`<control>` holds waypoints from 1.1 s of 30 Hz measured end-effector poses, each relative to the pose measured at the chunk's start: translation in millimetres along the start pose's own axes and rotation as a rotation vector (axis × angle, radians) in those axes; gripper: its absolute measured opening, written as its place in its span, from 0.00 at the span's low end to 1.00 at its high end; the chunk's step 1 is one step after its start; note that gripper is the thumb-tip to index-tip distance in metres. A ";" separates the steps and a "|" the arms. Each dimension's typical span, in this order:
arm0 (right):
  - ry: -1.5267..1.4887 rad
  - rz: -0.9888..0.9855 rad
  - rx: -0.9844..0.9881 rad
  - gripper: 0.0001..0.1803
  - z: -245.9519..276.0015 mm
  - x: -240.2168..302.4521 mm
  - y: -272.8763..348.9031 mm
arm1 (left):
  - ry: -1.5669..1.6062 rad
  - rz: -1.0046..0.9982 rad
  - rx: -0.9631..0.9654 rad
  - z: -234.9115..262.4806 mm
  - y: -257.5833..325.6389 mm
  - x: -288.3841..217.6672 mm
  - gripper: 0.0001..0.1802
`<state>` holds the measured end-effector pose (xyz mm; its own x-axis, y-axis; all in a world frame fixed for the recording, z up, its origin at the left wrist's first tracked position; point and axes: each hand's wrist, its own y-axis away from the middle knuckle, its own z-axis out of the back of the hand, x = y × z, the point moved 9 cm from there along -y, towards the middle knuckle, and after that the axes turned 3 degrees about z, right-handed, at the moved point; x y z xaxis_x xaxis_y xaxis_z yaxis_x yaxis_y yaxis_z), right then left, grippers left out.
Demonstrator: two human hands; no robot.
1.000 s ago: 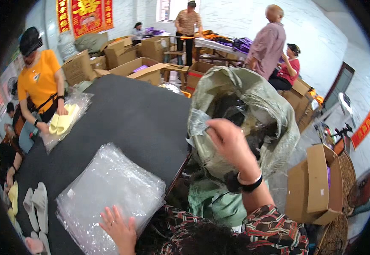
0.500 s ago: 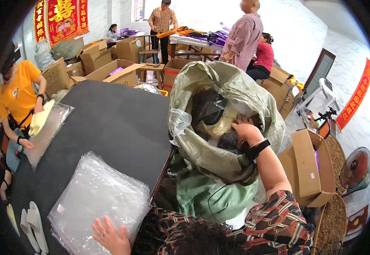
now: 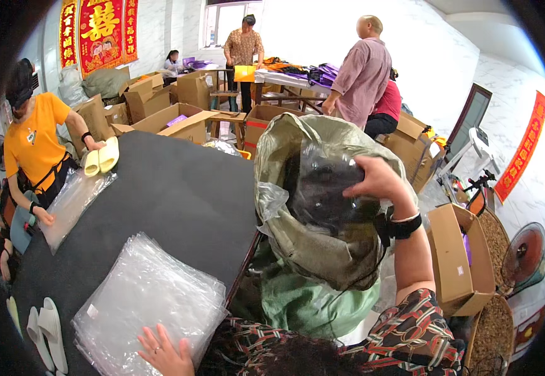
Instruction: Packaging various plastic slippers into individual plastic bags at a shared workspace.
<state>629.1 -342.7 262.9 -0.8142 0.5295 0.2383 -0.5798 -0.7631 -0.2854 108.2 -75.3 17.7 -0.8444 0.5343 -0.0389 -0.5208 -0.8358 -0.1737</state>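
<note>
Change since a second ago: right hand (image 3: 379, 180), then sunk in the mouth of the large grey-green woven sack (image 3: 322, 250), has risen to its upper rim, lifting a clear plastic bag of dark contents (image 3: 322, 188); fingers closed around the bag's top. Left hand (image 3: 164, 354) stays flat, fingers spread and released, on the near edge of the stack of clear plastic sleeves (image 3: 150, 301). The person in the orange shirt (image 3: 34, 144) now holds a pair of pale yellow slippers (image 3: 100, 160) at the far left edge.

Edges and room: black tabletop (image 3: 184, 194) bare between the stack and the far boxes; its right edge runs just beside the sack. Open brown cardboard box (image 3: 457, 257) stands near the sack's right side; a green bag (image 3: 310, 304) lies under it.

Orientation: sack stands upright beside the table, mouth tilted toward the wearer, long axis roughly vertical. Plastic bag hangs within the mouth, partly hidden.
</note>
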 end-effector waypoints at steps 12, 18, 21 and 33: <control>-1.768 0.095 0.011 0.17 -40.0 189.9 -60.8 | 0.357 -0.112 -0.480 86.3 29.1 17.3 0.21; -2.140 -0.160 0.476 0.28 -148.4 342.5 -22.1 | 1.664 0.246 -0.134 68.8 27.5 39.1 0.42; -2.206 -0.284 0.682 0.28 -204.8 381.4 17.2 | 2.090 0.048 -0.201 83.5 37.0 47.9 0.49; -1.226 0.046 1.199 0.10 -299.8 390.1 116.0 | 1.791 0.797 -0.386 64.4 137.8 178.7 0.40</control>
<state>235.0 -113.6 44.5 0.0002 0.3655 0.9308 0.2522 -0.9007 0.3537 -122.6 -103.2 50.2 0.3595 -0.1749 -0.9166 0.0955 -0.9702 0.2226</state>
